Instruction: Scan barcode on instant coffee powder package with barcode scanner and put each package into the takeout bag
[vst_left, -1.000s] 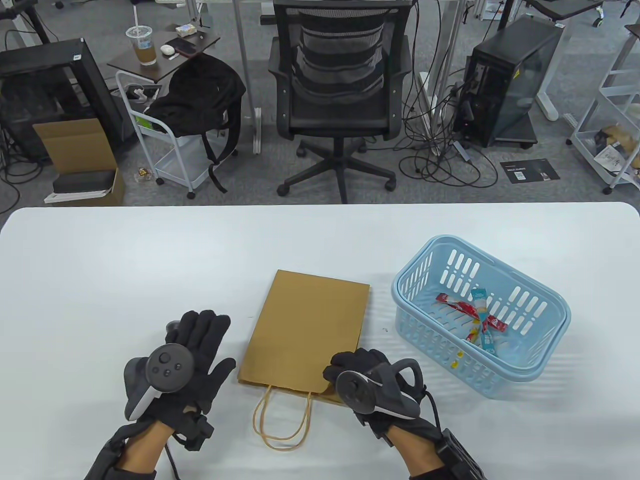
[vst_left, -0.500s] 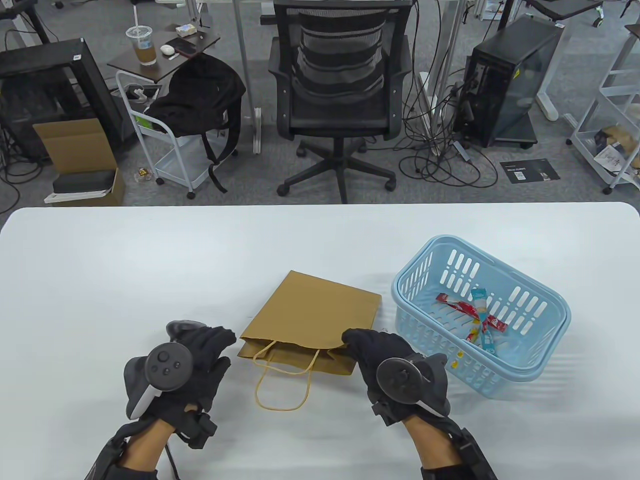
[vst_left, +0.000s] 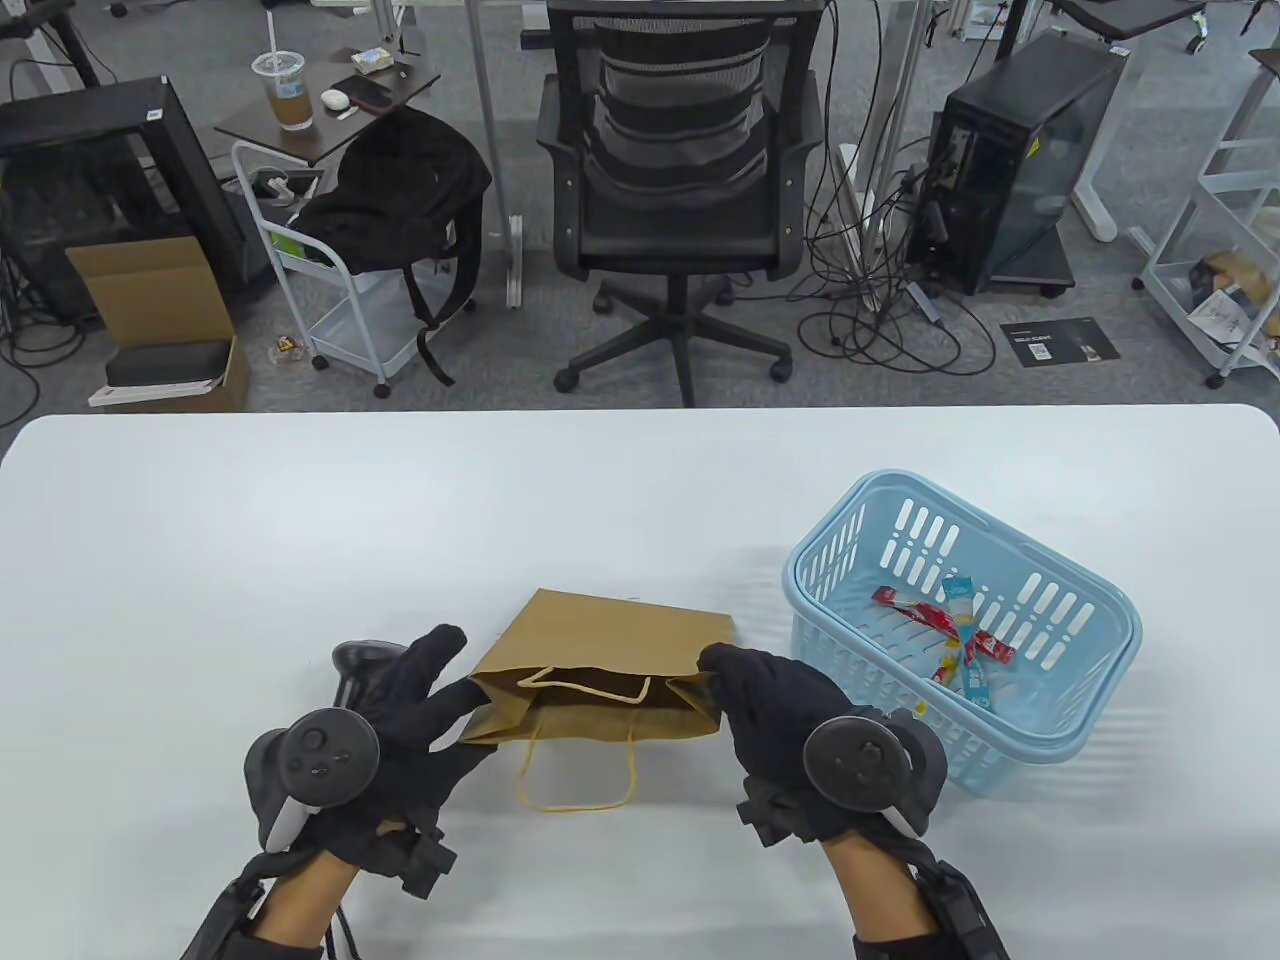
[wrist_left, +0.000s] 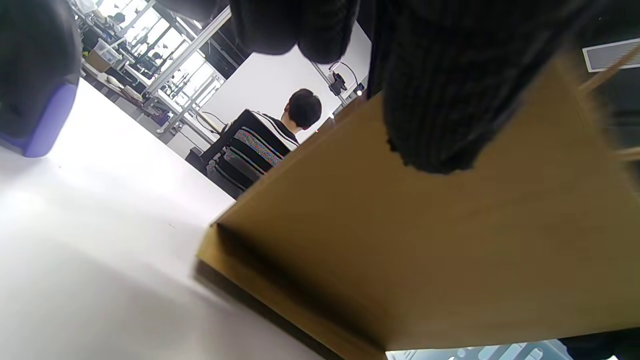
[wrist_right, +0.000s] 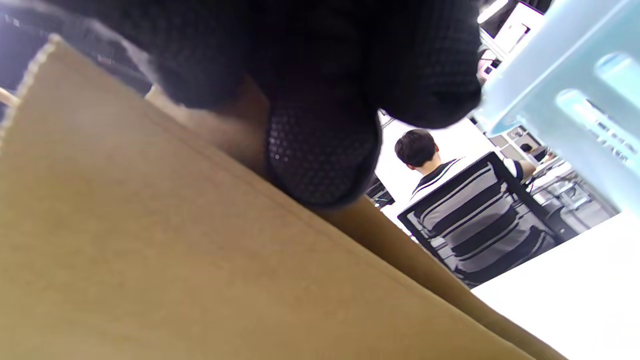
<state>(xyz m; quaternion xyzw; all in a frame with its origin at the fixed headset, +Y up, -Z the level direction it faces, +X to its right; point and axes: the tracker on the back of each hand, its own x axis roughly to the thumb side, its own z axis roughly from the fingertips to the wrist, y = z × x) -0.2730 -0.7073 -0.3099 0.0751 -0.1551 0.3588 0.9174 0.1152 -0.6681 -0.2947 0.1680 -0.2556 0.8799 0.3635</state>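
Observation:
The brown paper takeout bag (vst_left: 600, 665) lies in front of me with its mouth raised and partly spread. My right hand (vst_left: 720, 672) pinches the right end of the mouth; its fingers (wrist_right: 320, 150) curl over the paper (wrist_right: 150, 260). My left hand (vst_left: 455, 680) is spread, with fingertips against the left end of the mouth and a finger (wrist_left: 440, 100) on the bag's side (wrist_left: 450, 260). Several coffee stick packages (vst_left: 955, 640) lie in the light blue basket (vst_left: 1090, 720). A dark rounded object (vst_left: 352, 660) sits just behind my left hand; I cannot tell what it is.
The basket (wrist_right: 565, 75) stands close to the right of my right hand. One twine handle (vst_left: 580, 780) hangs onto the table toward me. Past the table's far edge stands an office chair (vst_left: 680, 180).
The bag's mouth has come up off the table and spread, with its far end drawn nearer. My right hand moved right with it. My left hand opened and reached the bag's left edge.

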